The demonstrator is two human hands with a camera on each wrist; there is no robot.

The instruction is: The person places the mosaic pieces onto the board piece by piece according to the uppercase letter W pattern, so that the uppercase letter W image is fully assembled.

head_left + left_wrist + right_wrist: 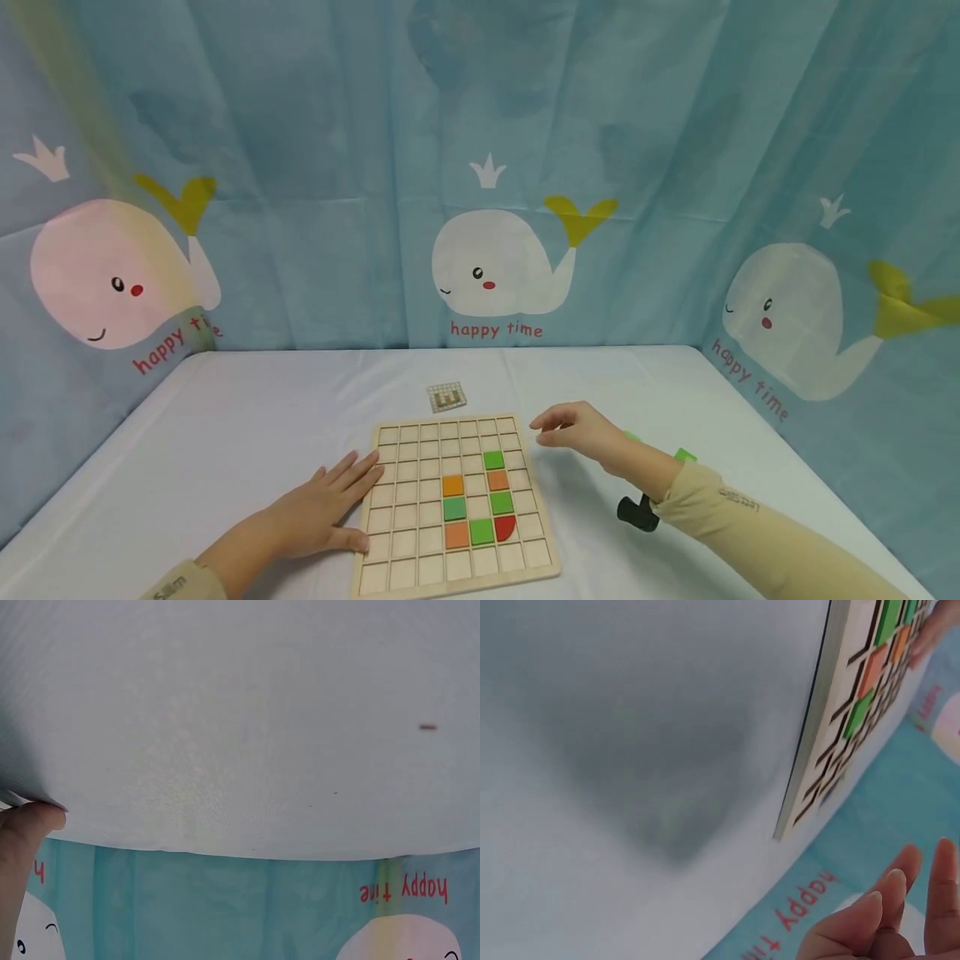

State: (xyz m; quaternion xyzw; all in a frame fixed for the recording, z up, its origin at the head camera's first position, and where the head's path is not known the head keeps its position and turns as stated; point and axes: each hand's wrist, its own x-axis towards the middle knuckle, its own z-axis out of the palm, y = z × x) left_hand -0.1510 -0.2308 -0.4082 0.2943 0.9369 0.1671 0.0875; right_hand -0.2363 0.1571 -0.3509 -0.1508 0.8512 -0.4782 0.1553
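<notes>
A wooden grid board lies on the white table. Its cells hold an orange square, a teal square, several green squares, salmon squares and a red rounded piece. My left hand rests at the board's left edge, fingers extended onto the rim; only one digit shows in the left wrist view. Off the board's upper right side, my right hand hovers above the table with fingers loosely bent. The right wrist view shows no piece between its fingertips.
A small card with a brown grid pattern lies behind the board. Under and beside the right forearm are green pieces and a black object, partly hidden. A blue whale-print curtain encloses the table's back and sides.
</notes>
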